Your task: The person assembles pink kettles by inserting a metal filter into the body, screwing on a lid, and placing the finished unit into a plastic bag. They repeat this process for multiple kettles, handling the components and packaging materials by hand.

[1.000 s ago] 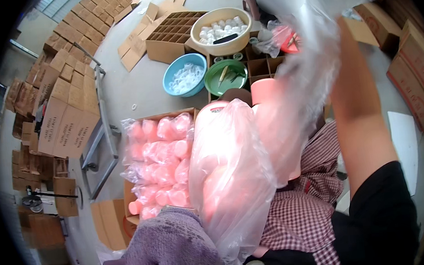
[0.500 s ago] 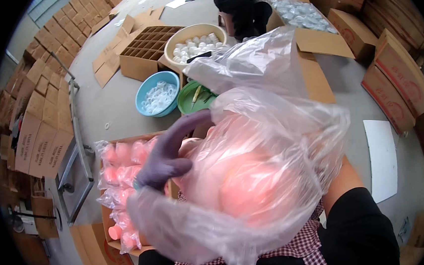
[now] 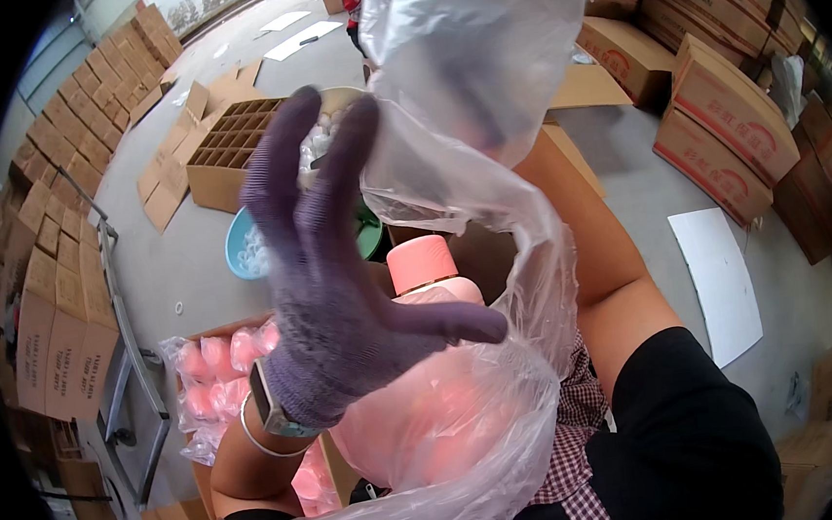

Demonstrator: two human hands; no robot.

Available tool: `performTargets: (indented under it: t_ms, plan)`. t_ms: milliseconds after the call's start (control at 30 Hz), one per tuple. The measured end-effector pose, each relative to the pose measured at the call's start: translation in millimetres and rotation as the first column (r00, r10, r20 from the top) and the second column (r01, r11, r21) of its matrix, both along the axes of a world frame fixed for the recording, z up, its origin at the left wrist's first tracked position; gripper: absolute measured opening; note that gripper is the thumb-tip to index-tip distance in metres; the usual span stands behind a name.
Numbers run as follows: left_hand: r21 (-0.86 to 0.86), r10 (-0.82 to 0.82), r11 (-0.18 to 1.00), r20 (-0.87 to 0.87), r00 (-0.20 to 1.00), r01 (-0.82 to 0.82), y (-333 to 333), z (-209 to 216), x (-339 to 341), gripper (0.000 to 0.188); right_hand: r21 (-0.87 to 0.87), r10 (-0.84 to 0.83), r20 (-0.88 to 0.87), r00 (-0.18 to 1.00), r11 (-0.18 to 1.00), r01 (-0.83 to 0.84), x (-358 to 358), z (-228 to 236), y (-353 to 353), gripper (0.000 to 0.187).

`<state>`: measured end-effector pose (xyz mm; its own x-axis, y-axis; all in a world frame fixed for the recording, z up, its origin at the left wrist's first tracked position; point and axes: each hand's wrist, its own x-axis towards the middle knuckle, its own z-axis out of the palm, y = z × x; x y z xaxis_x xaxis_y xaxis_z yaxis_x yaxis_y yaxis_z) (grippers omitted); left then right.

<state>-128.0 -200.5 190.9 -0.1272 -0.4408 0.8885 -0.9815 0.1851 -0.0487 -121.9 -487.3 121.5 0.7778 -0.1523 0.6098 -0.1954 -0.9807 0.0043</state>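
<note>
My left hand point(image 3: 332, 306), in a purple knit glove, is raised over a large clear plastic bag point(image 3: 517, 428) with its fingers spread and nothing held. Below and behind the thumb, a pink bottle with a pink cap point(image 3: 421, 264) stands up at the bag's opening. More pink shapes point(image 3: 439, 424) show blurrily through the plastic against my lap. My right arm point(image 3: 580, 228) reaches up and forward. The right hand point(image 3: 466, 85) is a dark, dim shape behind or inside the raised part of the bag; its fingers cannot be made out.
At the left, a carton point(image 3: 197, 463) holds several pink bottles in clear wrap. Beyond are a blue basin point(image 3: 237, 250) of pale rings, a green basin point(image 3: 371, 234) and a divided carton point(image 3: 224, 177). Stacked cartons point(image 3: 720, 148) stand right; a trolley point(image 3: 142, 379) stands left.
My left hand has come off the bag and spread its fingers. My right arm has risen, with part of the bag lifted high. The pink bottle cap has come into sight.
</note>
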Motion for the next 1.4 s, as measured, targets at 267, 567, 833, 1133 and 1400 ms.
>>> performTargets:
  t_ms: [267,567,833,1133,1400]
  plan:
    - [0.061,-0.179,0.984,0.420,0.890,0.169,-33.2,6.0,-11.0,0.026,-0.194,-0.146,-0.129,0.981,0.974,0.120,18.4,-5.7,-34.1,0.033]
    - [0.177,0.189,0.976,-0.399,0.897,-0.127,92.0,11.6,31.9,0.030,-0.411,-0.353,-0.245,0.903,0.882,0.233,-161.6,-77.4,-198.0,0.038]
    - [0.104,-0.247,0.701,-0.893,0.377,0.706,32.8,-27.4,53.9,0.065,0.274,-0.295,-0.005,0.956,0.919,0.285,-145.7,-60.7,-95.6,0.023]
    - [0.538,0.553,0.349,-0.779,0.295,0.767,-75.1,-40.7,21.3,0.098,0.058,0.008,0.670,0.743,0.996,-0.063,-116.8,105.3,-56.0,0.019]
    - [0.272,0.372,0.303,-0.916,0.150,0.913,-72.2,-57.4,-2.5,0.037,-0.182,0.273,0.801,0.534,0.959,-0.217,-135.3,199.8,-28.5,0.017]
